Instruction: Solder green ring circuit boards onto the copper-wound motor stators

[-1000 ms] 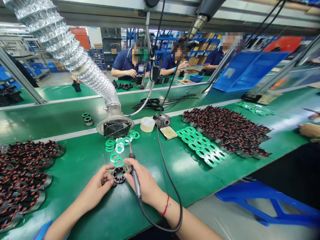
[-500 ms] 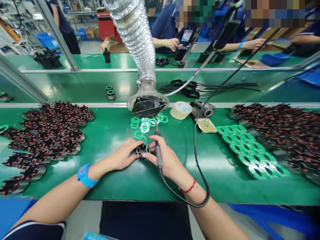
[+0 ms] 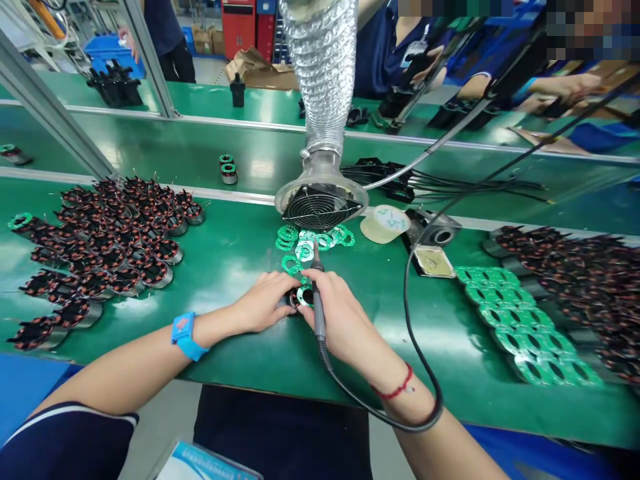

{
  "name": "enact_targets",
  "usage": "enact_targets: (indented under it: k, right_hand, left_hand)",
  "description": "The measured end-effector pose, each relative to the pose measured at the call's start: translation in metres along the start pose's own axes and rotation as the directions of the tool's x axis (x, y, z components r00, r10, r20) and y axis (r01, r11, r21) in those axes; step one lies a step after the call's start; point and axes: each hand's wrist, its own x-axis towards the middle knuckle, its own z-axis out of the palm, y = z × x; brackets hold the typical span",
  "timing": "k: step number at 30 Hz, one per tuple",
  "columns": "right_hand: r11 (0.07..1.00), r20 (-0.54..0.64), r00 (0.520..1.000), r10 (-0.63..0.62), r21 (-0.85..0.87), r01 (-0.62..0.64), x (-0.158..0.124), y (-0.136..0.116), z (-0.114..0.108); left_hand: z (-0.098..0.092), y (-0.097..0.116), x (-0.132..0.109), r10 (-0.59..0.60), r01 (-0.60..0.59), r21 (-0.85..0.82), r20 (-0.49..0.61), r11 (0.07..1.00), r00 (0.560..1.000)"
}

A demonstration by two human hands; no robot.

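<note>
- The counter (image 3: 240,363) is brightly lit; pale glare is reflected.
- Sharp highlights are scattered along the foil duct (image 3: 325,87).
- The upper right is blurred and partly pixelated.
- Wound cores (image 3: 613,313) at the right edge are stretched and smeared.

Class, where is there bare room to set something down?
Bare: green tabletop between the left hand and left copper-wound metal rings; also between the black cable and perforated green board panel. Crowded: loose green ring boards by the black fan.
</note>
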Motion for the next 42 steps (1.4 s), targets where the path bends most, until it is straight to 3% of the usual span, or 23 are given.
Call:
enact_targets:
  k: [9,17,21,24,31,38,42]
  right_hand:
    - [0.989,0.056,0.998,0.003,-0.145,0.005,0.004,-0.013,0.000]
    - [0.965,0.042,0.995,-0.087,-0.244,0.094,0.004,-0.015,-0.007]
    - [0.981,-0.022,0.995,-0.097,-0.170,0.092,-0.001,-0.007,-0.002]
    - [0.997,-0.142,0.989,-0.049,-0.061,0.041,-0.009,-0.001,0.008]
    - [0.997,-0.335,0.941,0.051,0.066,-0.031,-0.027,0.007,0.032]
    - [0.989,-0.376,0.926,0.040,0.148,0.017,-0.038,0.007,0.034]
    - [0.981,-0.367,0.929,0.040,0.193,0.034,-0.036,0.012,0.032]
  left_hand:
    - [0.003,0.007,-0.001,-0.030,0.032,0.045,-0.041,0.998,0.999]
    - [0.007,0.002,0.002,-0.027,0.026,-0.014,-0.086,1.000,0.996]
    - [0.008,0.002,0.003,-0.033,0.030,-0.041,-0.095,0.999,0.995]
    - [0.006,0.002,0.003,-0.027,0.022,-0.056,-0.081,0.998,0.996]
    - [-0.005,0.015,-0.001,0.075,-0.099,-0.220,-0.116,0.970,0.990]
    - [0.006,0.039,0.007,-0.027,0.028,0.009,-0.116,1.000,0.993]
    - [0.015,0.037,0.011,0.010,0.004,0.083,-0.168,0.997,0.986]
